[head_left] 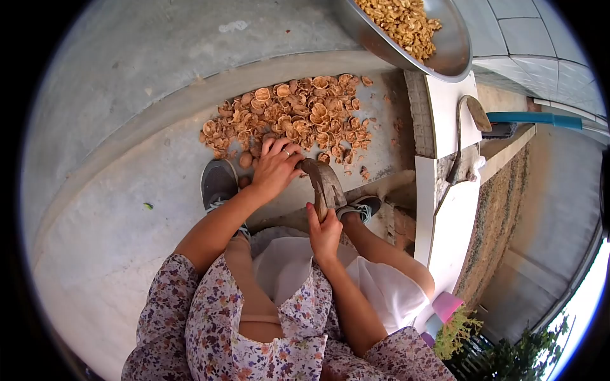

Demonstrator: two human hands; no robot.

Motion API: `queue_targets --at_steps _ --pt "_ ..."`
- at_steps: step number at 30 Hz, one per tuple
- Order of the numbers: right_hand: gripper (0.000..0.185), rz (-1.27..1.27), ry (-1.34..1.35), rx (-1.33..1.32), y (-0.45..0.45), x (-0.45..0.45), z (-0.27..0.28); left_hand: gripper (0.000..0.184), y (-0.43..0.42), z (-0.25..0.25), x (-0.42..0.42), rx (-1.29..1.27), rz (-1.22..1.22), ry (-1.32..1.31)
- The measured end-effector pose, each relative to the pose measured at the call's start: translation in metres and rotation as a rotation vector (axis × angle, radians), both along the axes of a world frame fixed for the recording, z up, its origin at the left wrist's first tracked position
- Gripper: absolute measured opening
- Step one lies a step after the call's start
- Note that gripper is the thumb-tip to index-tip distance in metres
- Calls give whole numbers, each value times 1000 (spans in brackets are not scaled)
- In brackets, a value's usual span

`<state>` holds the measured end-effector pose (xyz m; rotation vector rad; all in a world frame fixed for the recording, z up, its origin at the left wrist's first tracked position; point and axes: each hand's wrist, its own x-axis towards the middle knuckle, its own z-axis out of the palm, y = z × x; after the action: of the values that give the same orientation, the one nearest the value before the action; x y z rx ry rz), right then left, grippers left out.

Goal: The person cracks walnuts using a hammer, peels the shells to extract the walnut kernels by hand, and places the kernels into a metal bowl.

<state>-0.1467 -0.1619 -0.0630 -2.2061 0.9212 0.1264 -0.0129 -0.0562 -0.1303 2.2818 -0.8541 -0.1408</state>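
Likely a nut-steadying step: gripping hammer (325,183) at frame center with right hand (325,236), fingers wrapped shut; curling left hand (276,170) beside walnuts (246,159), left of center, can't tell if holding any. Calls for keeping fingertips clear.

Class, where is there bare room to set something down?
The pale concrete floor left of the grey left shoe is bare but for a small green leaf. The grey concrete beyond the brown walnut shells, left of the steel bowl, looks open. Crowded: around the shells, left hand and wooden-handled hammer in the right hand.
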Motion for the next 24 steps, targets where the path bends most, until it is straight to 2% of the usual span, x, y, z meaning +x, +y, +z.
queue_targets --at_steps 4,7,10,13,15,17,20,22,24 --pt "41 38 -19 56 -2 -3 -2 30 2 -2 1 -7 -6 -22" --pt "41 93 45 -8 -4 1 -10 29 2 -1 3 5 -25 6" --pt "37 -5 -29 -16 -3 1 1 27 1 -3 1 -35 0 -20" --pt "37 -74 -143 109 -2 3 2 28 1 -4 0 -52 17 -6" --pt "37 54 37 39 -5 1 -10 30 2 0 0 -8 -12 1" --pt "36 92 61 -5 -6 1 -15 32 2 2 4 33 -38 -6" --pt "36 13 -4 -41 -5 -11 -17 34 2 -6 -1 33 -32 -5" --pt "38 -116 -86 88 -4 -6 -6 35 3 -7 -3 31 -50 6" --pt "38 -118 -89 93 -8 -2 -6 37 3 -8 2 25 -70 -2"
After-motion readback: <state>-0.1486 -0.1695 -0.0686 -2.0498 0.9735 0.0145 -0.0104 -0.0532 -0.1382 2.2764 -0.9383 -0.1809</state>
